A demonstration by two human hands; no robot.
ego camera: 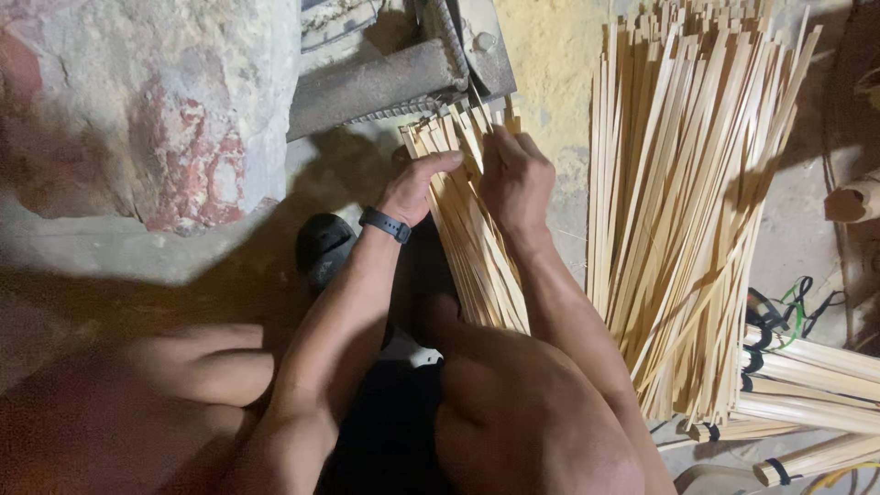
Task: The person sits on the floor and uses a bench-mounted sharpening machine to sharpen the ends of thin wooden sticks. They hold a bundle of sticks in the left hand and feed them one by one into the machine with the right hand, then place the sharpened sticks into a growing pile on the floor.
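A bundle of thin pale bamboo strips (477, 247) runs from my knee up toward a grey machine (394, 78). My left hand (417, 188), with a dark band on its wrist, cups the left side of the bundle near its top end. My right hand (515, 179) presses on the right side of the same bundle, fingers curled over the strips. Both hands hold the strips together just below the machine's edge.
A large fan of bamboo strips (687, 202) leans on the floor at the right. Tied bundles of strips (807, 385) lie at the lower right. A rough stone block (147, 101) stands at the upper left. A dark sandal (323, 247) is under my left arm.
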